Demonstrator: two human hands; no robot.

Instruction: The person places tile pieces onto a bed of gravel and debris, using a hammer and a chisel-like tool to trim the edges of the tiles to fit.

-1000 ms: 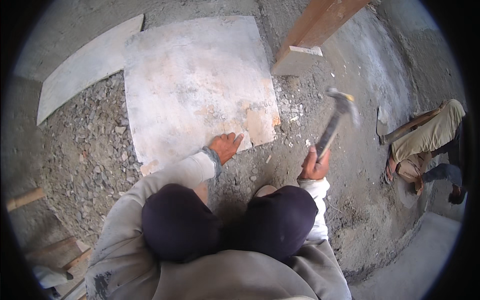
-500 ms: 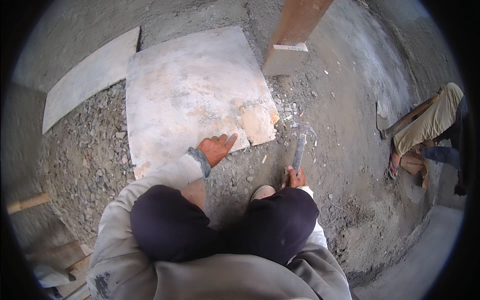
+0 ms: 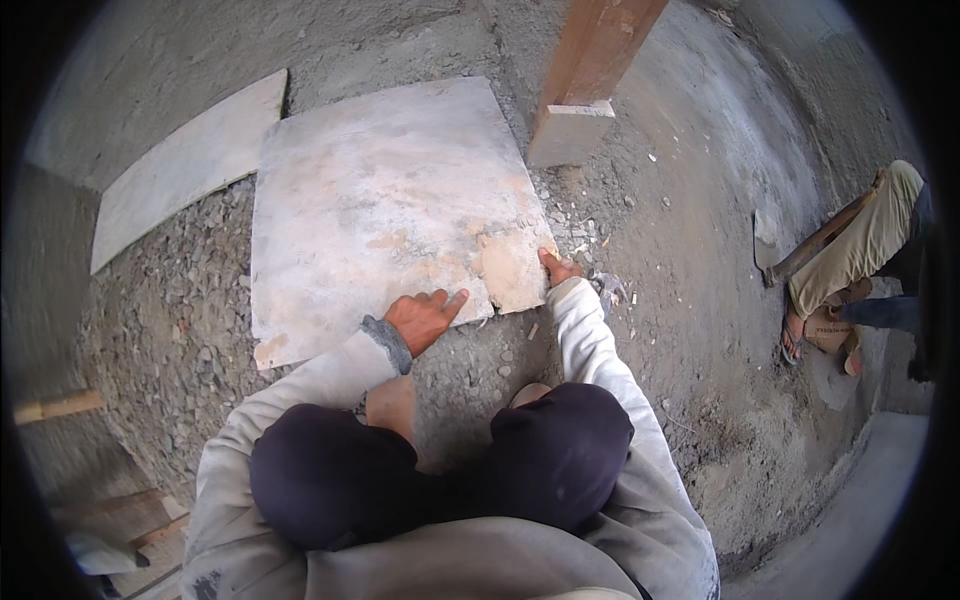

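Large stone slab [image 3: 385, 205] lies flat on gravel, centre frame. Since a second ago the hammer has left the right hand [image 3: 560, 268], which now pinches the cracked corner piece [image 3: 512, 275] at 4 o'clock. Left hand [image 3: 425, 318] rests open on the near edge. Wooden post [image 3: 590, 70] at 1 o'clock.

Slab [image 3: 380, 210] on gravel [image 3: 170, 330], post [image 3: 590, 70] behind, plank [image 3: 180, 175] left

a building site, mid floor-laying: bare ground of grey gravel and packed sand [image 3: 690, 300], a large square pale stone tile [image 3: 380, 210] bedded on it, a long whitish slab offcut [image 3: 180, 175] alongside, an upright reddish timber post [image 3: 600, 50] on a concrete block [image 3: 568, 135], rough grey cement walls.
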